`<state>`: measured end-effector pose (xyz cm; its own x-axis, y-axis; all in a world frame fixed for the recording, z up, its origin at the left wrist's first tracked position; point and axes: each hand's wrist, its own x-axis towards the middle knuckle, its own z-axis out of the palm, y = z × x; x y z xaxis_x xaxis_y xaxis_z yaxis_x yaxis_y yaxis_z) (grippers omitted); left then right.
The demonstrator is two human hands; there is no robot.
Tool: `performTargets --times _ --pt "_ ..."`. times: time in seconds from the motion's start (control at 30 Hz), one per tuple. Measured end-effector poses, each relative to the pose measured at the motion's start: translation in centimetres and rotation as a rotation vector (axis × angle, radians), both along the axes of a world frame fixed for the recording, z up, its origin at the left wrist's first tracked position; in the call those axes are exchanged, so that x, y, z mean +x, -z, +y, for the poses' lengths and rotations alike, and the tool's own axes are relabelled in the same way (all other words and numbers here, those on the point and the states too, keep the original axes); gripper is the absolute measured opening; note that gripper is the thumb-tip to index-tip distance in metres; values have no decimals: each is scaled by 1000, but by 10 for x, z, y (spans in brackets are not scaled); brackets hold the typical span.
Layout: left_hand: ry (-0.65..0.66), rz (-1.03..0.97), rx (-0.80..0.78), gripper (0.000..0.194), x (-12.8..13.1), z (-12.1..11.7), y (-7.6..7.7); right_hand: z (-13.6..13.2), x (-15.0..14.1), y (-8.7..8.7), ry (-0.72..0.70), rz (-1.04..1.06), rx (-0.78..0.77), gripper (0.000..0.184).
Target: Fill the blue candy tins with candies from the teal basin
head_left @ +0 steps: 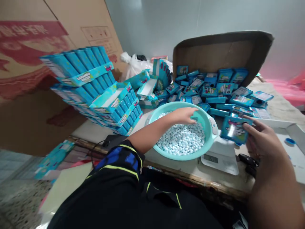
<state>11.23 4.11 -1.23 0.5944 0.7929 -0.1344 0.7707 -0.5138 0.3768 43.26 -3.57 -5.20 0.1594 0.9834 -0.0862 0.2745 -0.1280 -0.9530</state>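
My left hand (184, 115) hovers over the far part of a turquoise plastic basin (210, 140), fingers stretched out and apart, with nothing visible in them. Small pale blue and white candies (182, 140) fill the bottom of the basin. In my right hand (264, 136) is a flat blue candy box (234, 129), gripped at its right edge and raised above a white digital scale (221, 159). The numbers on the scale's display are too blurred to read.
Loose blue boxes (209, 90) heap up behind the basin before an upright brown carton (214, 51). Tall stacks of filled display trays (95, 89) stand at left beside a large cardboard box (28, 121). Dark objects (249, 162) and a white tray (295, 127) lie at right.
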Motion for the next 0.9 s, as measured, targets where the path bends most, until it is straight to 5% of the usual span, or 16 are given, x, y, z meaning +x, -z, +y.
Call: performTargets --times 0.1,0.23,0.3,0.4,0.5,0.57,0.7,0.9 --pt "163 -304 126 62 12 -4 1 0 -21 -2 207 202 310 34" --pt "208 -194 506 24 5 -11 -34 -5 -52 -3 283 266 496 34" --pt "23 -111 677 30 -20 -19 -66 -7 -61 -1 247 243 463 46" --pt "-551 -112 791 39 -79 -40 -103 -8 -64 2 200 185 364 61" --pt "-1114 -9 722 54 -145 -71 -111 -6 -60 2 222 87 306 60" --pt "-1297 120 625 64 -181 -91 -103 -4 -57 1 252 -18 252 64" --pt "-1219 342 439 55 -223 -115 -93 -2 -59 5 200 -50 128 74" --pt "-1243 509 339 51 -224 -105 -103 4 -73 25 420 475 486 55"
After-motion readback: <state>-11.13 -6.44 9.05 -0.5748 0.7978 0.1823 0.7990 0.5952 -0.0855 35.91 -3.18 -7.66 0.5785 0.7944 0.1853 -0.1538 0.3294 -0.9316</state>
